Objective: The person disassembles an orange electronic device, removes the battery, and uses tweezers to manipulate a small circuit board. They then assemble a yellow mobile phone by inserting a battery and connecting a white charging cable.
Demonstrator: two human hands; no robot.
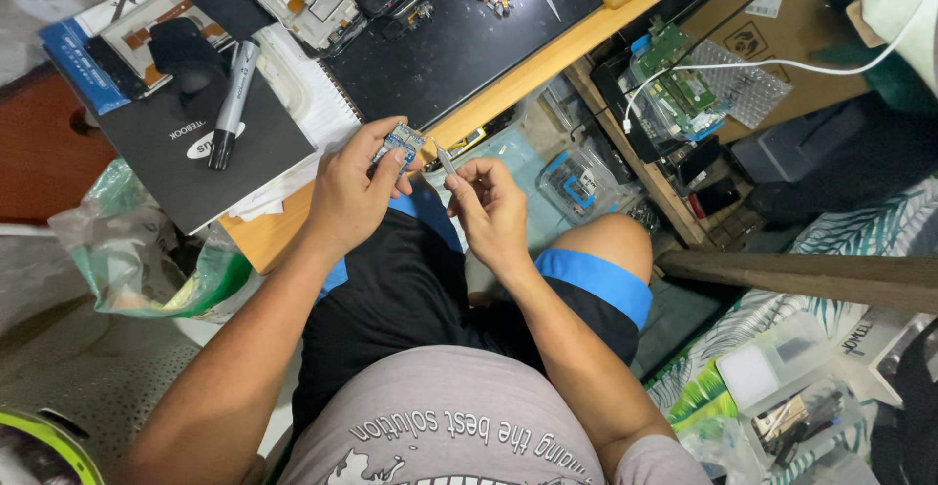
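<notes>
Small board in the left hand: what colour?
Blue, with small pale patches; the small board sits pinched in the left hand. Head view shows it.

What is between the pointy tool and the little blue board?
Nothing visible. The left hand holds the small blue board, and the right hand holds the thin metal tool just beside it, with only open air between them.

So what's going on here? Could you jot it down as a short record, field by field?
Setting: person seated at a cluttered wooden desk
Left hand: holds a small blue circuit board
Right hand: pinches a thin metal tool, tip close to the board
On desk: grey marker on a dark notebook, black mat
Beside right knee: tray of green circuit boards
</notes>
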